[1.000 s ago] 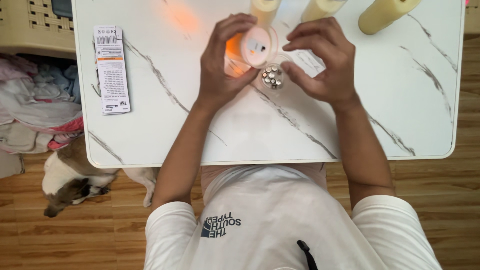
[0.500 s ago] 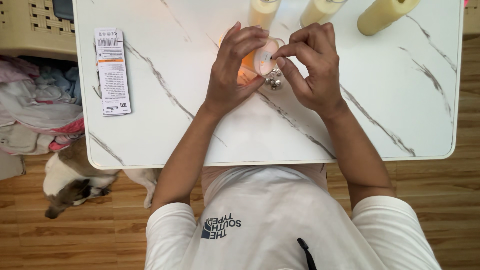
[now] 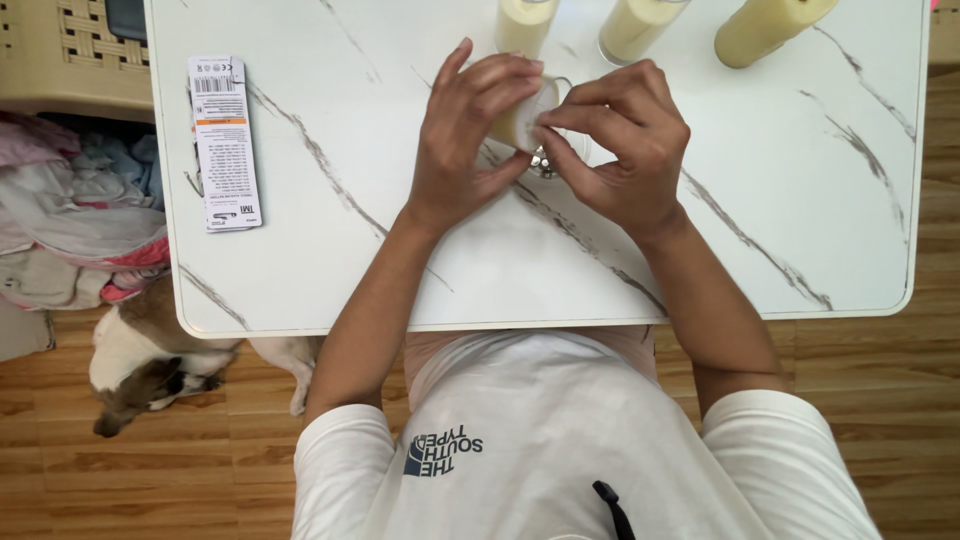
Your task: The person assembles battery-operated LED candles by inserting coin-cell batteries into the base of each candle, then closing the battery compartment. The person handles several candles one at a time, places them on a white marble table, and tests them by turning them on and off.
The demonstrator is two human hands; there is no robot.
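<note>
White short-sleeved shirt (image 3: pixel 560 450), dark print

A cream candle (image 3: pixel 520 120) is gripped by the left hand (image 3: pixel 468 135) above the marble table (image 3: pixel 800 200), and its base is pinched by the right hand (image 3: pixel 620 150). Small silver batteries (image 3: pixel 543 160) lie beneath, three candles (image 3: pixel 632 25) stand behind, and a card (image 3: pixel 223 142) lies at left.

White marble-veined table (image 3: pixel 800 200) with three candles (image 3: pixel 765 25), card (image 3: pixel 224 142)
</note>
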